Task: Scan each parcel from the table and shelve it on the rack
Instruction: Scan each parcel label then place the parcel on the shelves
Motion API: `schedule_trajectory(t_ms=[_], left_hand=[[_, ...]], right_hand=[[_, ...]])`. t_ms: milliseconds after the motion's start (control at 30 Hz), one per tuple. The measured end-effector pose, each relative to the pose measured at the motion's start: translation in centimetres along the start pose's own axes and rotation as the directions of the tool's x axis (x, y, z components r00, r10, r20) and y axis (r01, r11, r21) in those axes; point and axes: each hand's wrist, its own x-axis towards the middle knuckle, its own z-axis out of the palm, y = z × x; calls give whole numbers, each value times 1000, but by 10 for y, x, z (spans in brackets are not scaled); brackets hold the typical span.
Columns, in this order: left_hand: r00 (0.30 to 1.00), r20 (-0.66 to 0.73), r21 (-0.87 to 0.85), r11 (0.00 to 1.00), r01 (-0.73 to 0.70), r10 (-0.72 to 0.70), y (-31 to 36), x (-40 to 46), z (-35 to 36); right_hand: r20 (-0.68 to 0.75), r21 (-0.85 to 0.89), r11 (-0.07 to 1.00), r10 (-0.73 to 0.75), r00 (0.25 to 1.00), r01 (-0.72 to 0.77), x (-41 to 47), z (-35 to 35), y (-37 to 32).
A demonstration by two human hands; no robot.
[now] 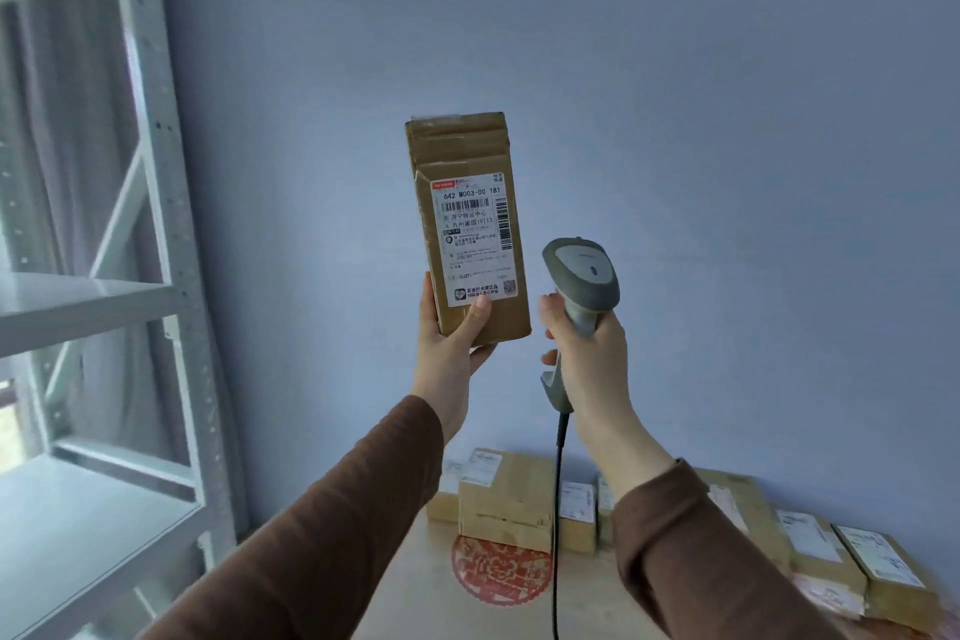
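So we've got the parcel (pixel 467 224) held up in the air in front of the blue wall (pixel 675 94), well above the bench (pixel 415 598). Our left hand (pixel 449 343) has its grip around the parcel's bottom end, thumb pressed on the lower edge of the white shipping label (pixel 475 239), which faces us. Just to the right of the parcel, our right hand (pixel 587 353) has its grip wrapped round the handle of the grey barcode scanner (pixel 582 281), head upright at about the level of the label's lower half, black cable (pixel 558 509) hanging down toward the bench. Below the parcel, more brown boxes (pixel 506 499) sit lined up along the back of the bench, plus a red round paper-cut pattern (pixel 498 569). Left of the parcel stands the white metal rack (pixel 156 224).
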Motion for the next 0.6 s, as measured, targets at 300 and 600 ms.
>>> schedule_trajectory(t_ms=[300, 600], left_hand=[[979, -192, 126, 991, -47, 71, 106, 15, -118], [950, -304, 305, 952, 30, 68, 218, 36, -250]], right_hand=[[372, 237, 949, 107, 922, -206, 4, 166, 23], [562, 368, 873, 67, 825, -321, -23, 342, 20]])
